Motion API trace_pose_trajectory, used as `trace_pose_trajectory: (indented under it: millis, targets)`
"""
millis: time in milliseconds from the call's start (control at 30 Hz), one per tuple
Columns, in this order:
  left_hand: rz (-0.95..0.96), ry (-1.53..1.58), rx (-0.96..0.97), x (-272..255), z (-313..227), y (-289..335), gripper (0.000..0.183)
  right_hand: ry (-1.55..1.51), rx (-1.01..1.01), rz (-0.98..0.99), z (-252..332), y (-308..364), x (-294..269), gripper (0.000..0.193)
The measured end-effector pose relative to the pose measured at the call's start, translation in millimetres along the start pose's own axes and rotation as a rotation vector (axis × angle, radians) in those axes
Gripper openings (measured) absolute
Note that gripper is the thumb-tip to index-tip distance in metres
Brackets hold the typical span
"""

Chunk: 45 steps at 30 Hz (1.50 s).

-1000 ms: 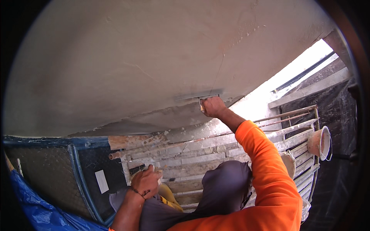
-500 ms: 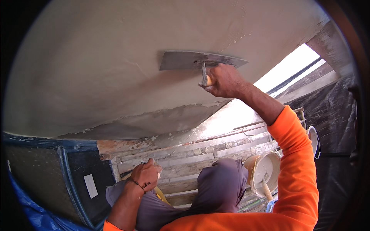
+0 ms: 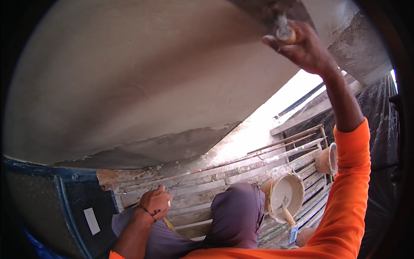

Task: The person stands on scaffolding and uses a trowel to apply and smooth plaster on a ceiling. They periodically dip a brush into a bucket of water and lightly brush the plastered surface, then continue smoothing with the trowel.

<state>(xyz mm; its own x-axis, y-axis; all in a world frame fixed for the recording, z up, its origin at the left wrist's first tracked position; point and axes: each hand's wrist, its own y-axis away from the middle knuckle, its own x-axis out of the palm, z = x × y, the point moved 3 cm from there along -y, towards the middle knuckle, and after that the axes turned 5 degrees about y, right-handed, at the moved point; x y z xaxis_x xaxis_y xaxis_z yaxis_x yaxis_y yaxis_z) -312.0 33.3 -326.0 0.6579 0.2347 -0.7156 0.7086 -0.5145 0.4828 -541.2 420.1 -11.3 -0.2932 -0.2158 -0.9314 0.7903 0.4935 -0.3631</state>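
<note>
My right hand (image 3: 307, 46) is raised high at the upper right and grips the wooden handle of a plastering trowel (image 3: 285, 29). The trowel's flat metal blade is pressed against the smooth grey plastered wall (image 3: 142, 77) near the top edge of the view. An orange sleeve (image 3: 351, 185) covers that arm. My left hand (image 3: 154, 203), with a dark cord bracelet on the wrist, rests low on the splattered wooden planks (image 3: 202, 185) of the platform, holding nothing. My bent knee in grey cloth (image 3: 236, 216) shows between both arms.
A round pan of wet plaster (image 3: 284, 194) with a wooden-handled tool in it sits on the planks at lower right. An orange bucket (image 3: 327, 159) hangs further right by metal rails. Blue netting (image 3: 64, 203) runs along the left. Dark sheeting covers the far right.
My right hand has swept the trowel upward and to the right along the wall, from mid-height to the top. My left hand has stayed on the planks.
</note>
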Motion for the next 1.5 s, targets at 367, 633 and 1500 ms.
trace_pose_trajectory:
  millis: [367, 633, 1500]
  targets:
    - [0.084, -0.057, -0.022, 3.5, -7.0, 7.7, 0.024, -0.049, -0.109, 0.179, 89.2, 113.1, 179.3, 0.040]
    - [0.045, 0.000, -0.119, -9.4, -19.2, 29.9, 0.022, 0.004, -0.015, 0.652, 102.3, 136.9, 428.9, 0.030]
    - [-0.082, 0.071, -0.067, -18.0, -4.7, 22.4, 0.016, 0.039, 0.042, 0.678, 84.8, 147.7, 497.1, 0.028]
